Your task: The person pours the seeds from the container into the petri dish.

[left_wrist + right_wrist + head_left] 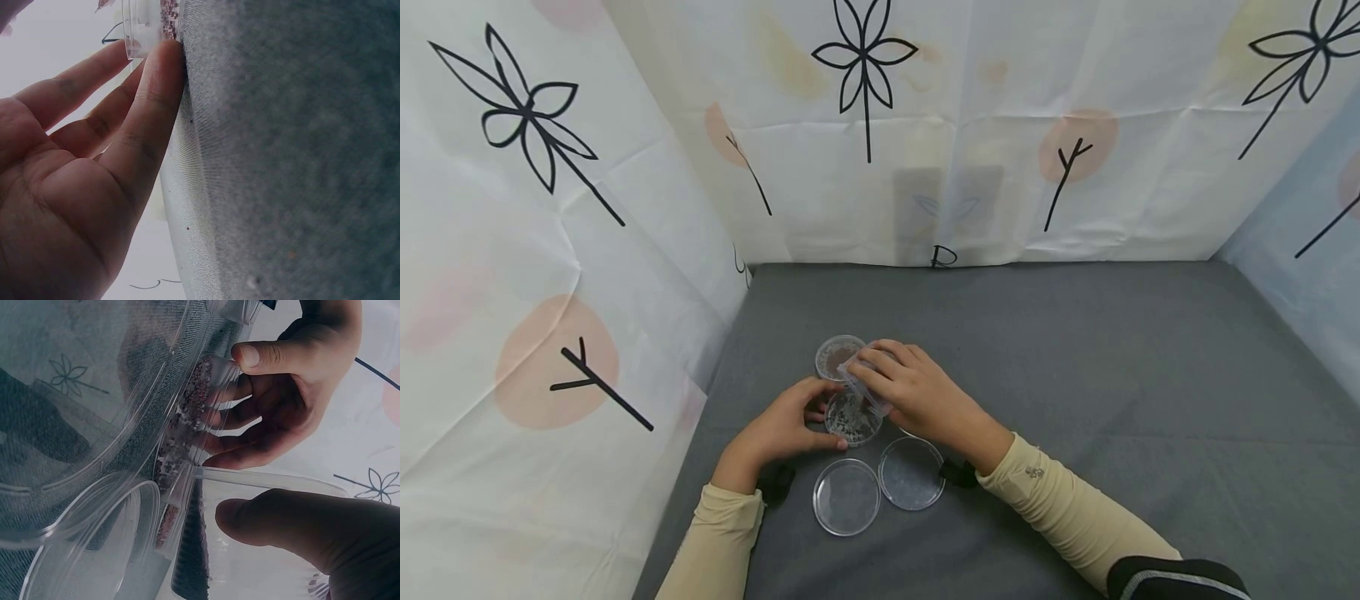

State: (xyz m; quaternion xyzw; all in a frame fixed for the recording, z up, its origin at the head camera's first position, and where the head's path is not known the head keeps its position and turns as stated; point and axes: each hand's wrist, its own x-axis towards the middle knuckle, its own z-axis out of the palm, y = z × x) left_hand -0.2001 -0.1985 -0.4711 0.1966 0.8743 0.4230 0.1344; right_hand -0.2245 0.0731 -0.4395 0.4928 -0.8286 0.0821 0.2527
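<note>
A clear round petri dish (853,425) holding dark and pale granules stands on the grey cloth. My left hand (786,423) grips its side, thumb at the near edge and fingers curved around the far edge. In the left wrist view, the thumb and fingers of that hand touch the dish's clear wall (132,31). My right hand (917,392) holds a clear plastic container (863,390), tilted above the dish. Dark granules lie inside the container in the right wrist view, beyond the right thumb (269,522). Its exact shape is partly hidden by the fingers.
Behind the hands stands another petri dish (831,358) with reddish-brown granules. Two clear round dishes or lids (846,498) lie side by side nearer the front. Grey cloth (1112,400) covers the table, and white patterned sheets (985,200) hang at the back and sides.
</note>
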